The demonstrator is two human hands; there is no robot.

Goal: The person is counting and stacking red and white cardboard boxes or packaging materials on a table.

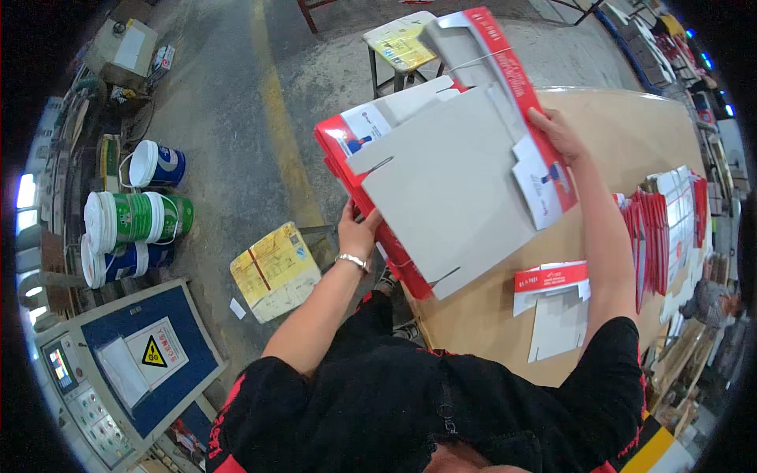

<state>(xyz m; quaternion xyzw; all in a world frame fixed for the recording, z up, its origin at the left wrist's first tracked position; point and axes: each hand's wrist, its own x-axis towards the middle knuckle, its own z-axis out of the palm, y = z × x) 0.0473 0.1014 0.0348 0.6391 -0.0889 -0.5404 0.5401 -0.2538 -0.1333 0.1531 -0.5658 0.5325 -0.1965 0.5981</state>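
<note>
The cartons (449, 189) overhang the desk's (639, 130) left edge, long axis running far-left to near-right, one end pointing beyond its far edge. The left hand's (357, 235) fingers grip their off-desk side; the right hand's (558, 135) grip the side over it.

At two o'clock, flat cardboard cartons (449, 185) in grey, red and white; at three, plain tan tabletop (544, 246); at eleven, grey floor (221, 150) striped yellow; at nine, green-and-white cylindrical plastic bucket (134, 217).
</note>
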